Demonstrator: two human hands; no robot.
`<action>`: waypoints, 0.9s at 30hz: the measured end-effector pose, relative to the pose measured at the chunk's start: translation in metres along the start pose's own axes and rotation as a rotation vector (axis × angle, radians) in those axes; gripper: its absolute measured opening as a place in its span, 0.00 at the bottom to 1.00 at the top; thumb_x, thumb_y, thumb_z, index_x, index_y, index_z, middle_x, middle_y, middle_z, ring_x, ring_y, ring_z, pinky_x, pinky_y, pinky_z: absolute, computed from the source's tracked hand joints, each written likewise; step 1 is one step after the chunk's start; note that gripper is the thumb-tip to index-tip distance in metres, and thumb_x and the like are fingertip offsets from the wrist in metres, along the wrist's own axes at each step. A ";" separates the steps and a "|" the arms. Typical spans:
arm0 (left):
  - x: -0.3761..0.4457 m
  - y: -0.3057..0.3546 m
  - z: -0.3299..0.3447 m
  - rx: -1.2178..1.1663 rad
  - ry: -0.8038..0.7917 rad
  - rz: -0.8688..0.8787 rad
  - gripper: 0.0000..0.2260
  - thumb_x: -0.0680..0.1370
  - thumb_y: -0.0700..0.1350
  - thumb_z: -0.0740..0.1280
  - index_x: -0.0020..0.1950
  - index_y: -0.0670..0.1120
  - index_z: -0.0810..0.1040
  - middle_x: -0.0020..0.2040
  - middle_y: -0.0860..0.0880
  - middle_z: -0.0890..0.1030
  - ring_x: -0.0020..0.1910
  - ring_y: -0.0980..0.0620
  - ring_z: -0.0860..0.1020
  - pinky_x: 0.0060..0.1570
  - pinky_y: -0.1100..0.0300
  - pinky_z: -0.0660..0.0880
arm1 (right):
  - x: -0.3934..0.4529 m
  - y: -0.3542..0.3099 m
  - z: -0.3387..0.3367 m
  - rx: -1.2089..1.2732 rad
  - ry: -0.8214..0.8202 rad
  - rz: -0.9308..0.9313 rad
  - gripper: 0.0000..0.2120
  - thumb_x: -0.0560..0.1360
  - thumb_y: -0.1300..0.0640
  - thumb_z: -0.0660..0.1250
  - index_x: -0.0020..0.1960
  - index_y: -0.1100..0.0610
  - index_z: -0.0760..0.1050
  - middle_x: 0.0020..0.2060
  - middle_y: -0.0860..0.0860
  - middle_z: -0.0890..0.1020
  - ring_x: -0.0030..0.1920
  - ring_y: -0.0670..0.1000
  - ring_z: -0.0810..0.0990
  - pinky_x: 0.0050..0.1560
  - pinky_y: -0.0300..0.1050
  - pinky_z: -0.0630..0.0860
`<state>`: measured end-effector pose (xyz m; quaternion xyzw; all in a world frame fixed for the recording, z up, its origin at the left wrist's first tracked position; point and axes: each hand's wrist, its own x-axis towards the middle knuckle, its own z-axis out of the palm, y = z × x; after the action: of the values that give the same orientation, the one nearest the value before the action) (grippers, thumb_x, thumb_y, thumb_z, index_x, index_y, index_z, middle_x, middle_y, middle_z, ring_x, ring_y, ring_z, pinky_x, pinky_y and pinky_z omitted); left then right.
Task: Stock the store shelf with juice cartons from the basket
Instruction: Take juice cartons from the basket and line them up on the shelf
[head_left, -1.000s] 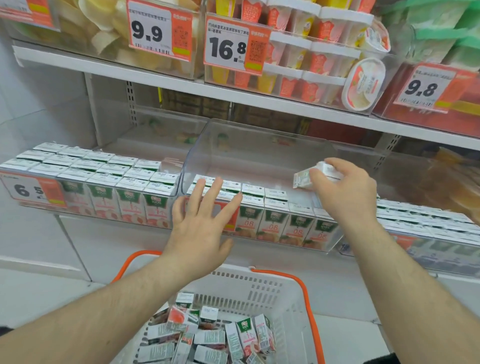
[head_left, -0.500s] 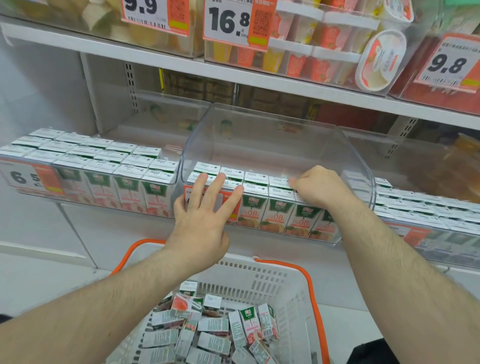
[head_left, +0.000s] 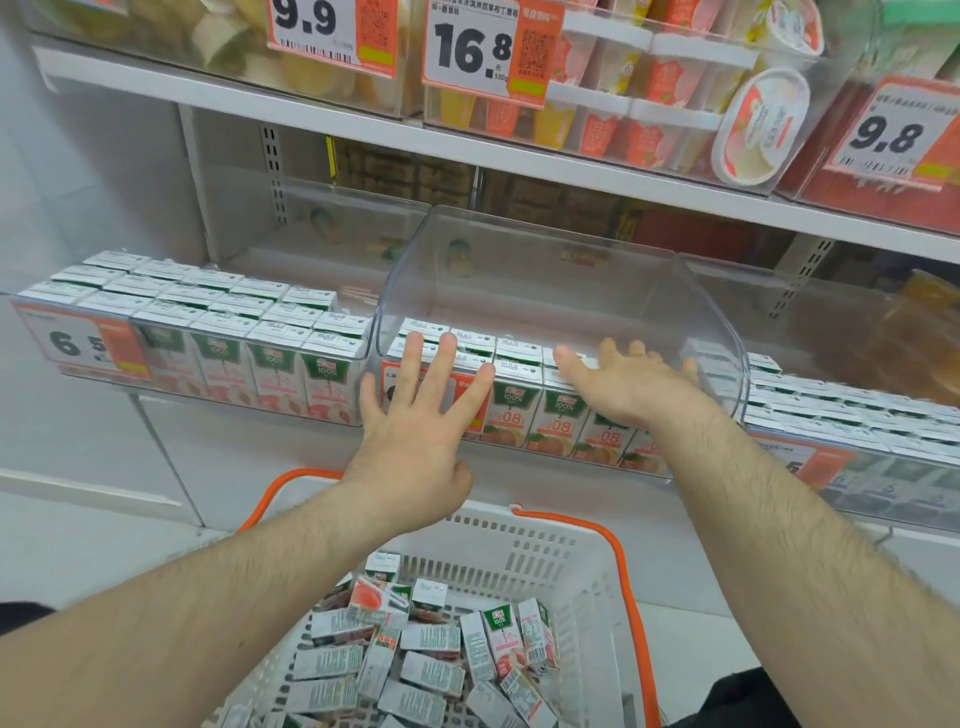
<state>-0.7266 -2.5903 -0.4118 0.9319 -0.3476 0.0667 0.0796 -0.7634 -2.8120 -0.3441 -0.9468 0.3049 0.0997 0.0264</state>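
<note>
A clear plastic shelf bin (head_left: 561, 270) in the middle of the lower shelf holds rows of small white and green juice cartons (head_left: 558, 415). My left hand (head_left: 421, 410) lies flat with spread fingers against the bin's front and the carton tops. My right hand (head_left: 623, 382) reaches inside the bin, fingers straight and spread, resting over the cartons on the right side; it holds nothing. Below, a white basket (head_left: 545, 551) with orange handles holds several loose juice cartons (head_left: 431, 649).
A bin of similar cartons (head_left: 223, 332) with a 6.5 price tag stands to the left, and another carton bin (head_left: 852, 415) to the right. The upper shelf (head_left: 571, 171) carries fruit cups and price tags 9.9, 16.8, 9.8.
My right hand lowered a carton into the bin, let it go and now lies open on the rows. My left hand stayed pressed on the bin front.
</note>
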 end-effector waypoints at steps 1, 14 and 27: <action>-0.003 -0.001 0.000 0.016 0.013 0.004 0.42 0.77 0.51 0.61 0.75 0.60 0.29 0.74 0.50 0.23 0.71 0.44 0.22 0.68 0.35 0.30 | -0.004 -0.002 0.002 -0.018 0.042 0.004 0.46 0.72 0.24 0.33 0.81 0.51 0.48 0.80 0.54 0.47 0.80 0.57 0.46 0.76 0.63 0.39; -0.065 -0.059 0.054 0.061 -0.392 -0.021 0.20 0.74 0.50 0.64 0.66 0.51 0.73 0.62 0.48 0.78 0.61 0.45 0.75 0.61 0.49 0.72 | -0.084 -0.066 0.153 -0.016 0.397 -0.822 0.26 0.76 0.48 0.62 0.69 0.61 0.73 0.75 0.62 0.64 0.74 0.60 0.67 0.76 0.56 0.49; -0.126 -0.097 0.189 -0.164 -0.851 -0.434 0.18 0.78 0.49 0.62 0.67 0.48 0.73 0.63 0.46 0.76 0.59 0.47 0.76 0.58 0.53 0.75 | -0.072 -0.065 0.296 0.256 -0.505 -0.305 0.25 0.79 0.54 0.61 0.76 0.53 0.65 0.64 0.56 0.78 0.54 0.53 0.80 0.54 0.45 0.76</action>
<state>-0.7446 -2.4744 -0.6293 0.9181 -0.1510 -0.3660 0.0156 -0.8338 -2.6851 -0.6202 -0.9159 0.1535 0.2873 0.2347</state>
